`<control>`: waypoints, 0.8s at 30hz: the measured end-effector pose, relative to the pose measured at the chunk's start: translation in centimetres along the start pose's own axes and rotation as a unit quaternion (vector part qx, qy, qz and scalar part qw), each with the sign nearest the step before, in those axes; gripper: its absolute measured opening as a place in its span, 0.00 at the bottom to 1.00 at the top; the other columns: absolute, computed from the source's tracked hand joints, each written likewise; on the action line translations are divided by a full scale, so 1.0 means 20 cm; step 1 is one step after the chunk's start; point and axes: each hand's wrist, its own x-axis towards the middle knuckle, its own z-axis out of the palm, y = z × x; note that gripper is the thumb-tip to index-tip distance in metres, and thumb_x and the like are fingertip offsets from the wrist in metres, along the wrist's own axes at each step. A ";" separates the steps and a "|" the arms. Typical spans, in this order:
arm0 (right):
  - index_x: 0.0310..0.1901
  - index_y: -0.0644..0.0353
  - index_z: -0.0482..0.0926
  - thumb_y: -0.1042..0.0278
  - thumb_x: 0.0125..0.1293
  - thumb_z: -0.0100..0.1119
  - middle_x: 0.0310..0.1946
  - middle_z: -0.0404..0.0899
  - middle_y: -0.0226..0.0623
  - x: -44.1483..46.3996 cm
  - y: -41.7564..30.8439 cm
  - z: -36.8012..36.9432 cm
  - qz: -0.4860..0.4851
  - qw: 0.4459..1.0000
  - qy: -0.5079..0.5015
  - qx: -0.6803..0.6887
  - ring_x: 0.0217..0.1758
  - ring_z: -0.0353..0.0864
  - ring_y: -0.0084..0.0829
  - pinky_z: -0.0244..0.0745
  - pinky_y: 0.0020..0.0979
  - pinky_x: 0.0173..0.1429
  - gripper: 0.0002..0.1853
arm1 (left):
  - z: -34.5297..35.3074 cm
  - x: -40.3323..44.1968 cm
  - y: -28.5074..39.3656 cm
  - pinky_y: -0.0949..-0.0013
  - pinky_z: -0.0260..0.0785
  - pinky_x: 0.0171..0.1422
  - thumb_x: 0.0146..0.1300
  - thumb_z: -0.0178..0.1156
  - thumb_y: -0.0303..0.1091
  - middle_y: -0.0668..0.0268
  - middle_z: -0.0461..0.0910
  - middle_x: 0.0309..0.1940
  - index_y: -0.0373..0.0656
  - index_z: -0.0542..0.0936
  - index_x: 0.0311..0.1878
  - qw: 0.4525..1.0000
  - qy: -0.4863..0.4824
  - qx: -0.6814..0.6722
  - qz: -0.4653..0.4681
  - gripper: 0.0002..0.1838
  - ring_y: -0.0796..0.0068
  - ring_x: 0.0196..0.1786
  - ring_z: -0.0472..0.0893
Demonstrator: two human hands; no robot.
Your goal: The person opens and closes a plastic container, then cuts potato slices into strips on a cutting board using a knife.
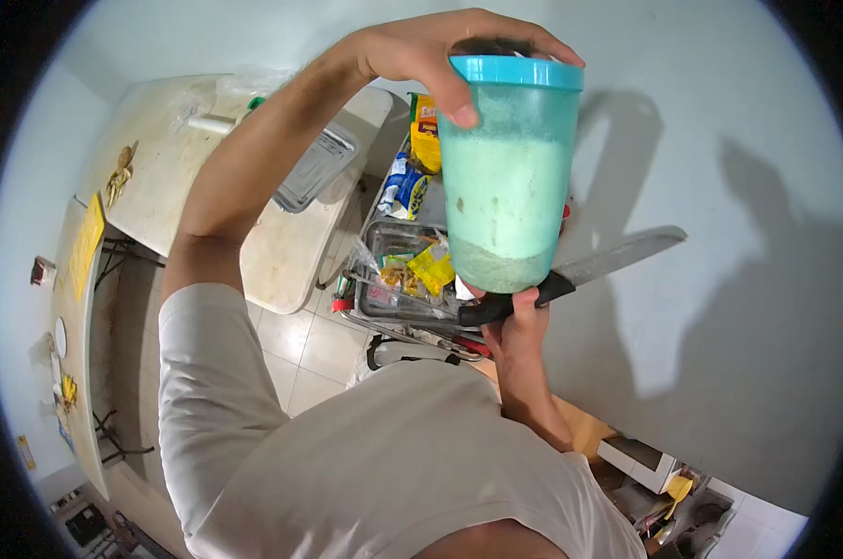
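A tall translucent teal plastic canister (507, 186) with a blue lid (519, 71) is held upright high in front of me. It holds a pale, powdery content, with a darker band near the bottom. My left hand (435, 58) is closed over the lid, thumb on the near side and fingers reaching across the top. Below the canister, my right hand (519, 331) grips a large knife (622, 256) by its black handle, the blade pointing right. The right hand is at the canister's base; whether it bears any weight I cannot tell.
A wire cart (412, 326) below carries a tray (375, 296) with yellow packets (431, 268), plus blue (403, 186) and yellow (425, 140) bags. Left stands a pale table (282, 256) with a clear plastic container (319, 168). A wall (720, 307) is close on the right.
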 end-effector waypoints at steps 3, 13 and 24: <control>0.55 0.59 0.75 0.52 0.53 0.83 0.47 0.81 0.31 -0.07 -0.02 0.12 -0.028 1.000 0.002 -0.009 0.50 0.81 0.29 0.80 0.38 0.51 0.34 | 0.02 -0.05 -0.01 0.48 0.62 0.74 0.35 0.82 0.47 0.51 0.73 0.68 0.45 0.63 0.78 0.995 0.050 -0.008 0.088 0.62 0.53 0.69 0.73; 0.51 0.59 0.76 0.53 0.60 0.77 0.51 0.80 0.32 -0.14 -0.06 0.15 -0.044 0.996 -0.066 -0.044 0.57 0.80 0.31 0.80 0.41 0.57 0.26 | 0.70 -0.23 -0.01 0.57 0.81 0.59 0.56 0.71 0.58 0.54 0.82 0.54 0.33 0.70 0.67 0.852 0.449 -0.263 0.065 0.45 0.63 0.54 0.85; 0.73 0.62 0.60 0.34 0.69 0.58 0.68 0.71 0.45 -0.10 -0.12 0.21 0.075 0.989 -0.102 -0.069 0.68 0.76 0.48 0.76 0.62 0.67 0.44 | 0.72 -0.26 -0.04 0.60 0.81 0.58 0.63 0.69 0.48 0.54 0.82 0.53 0.32 0.71 0.65 0.815 0.508 -0.279 0.006 0.36 0.64 0.53 0.85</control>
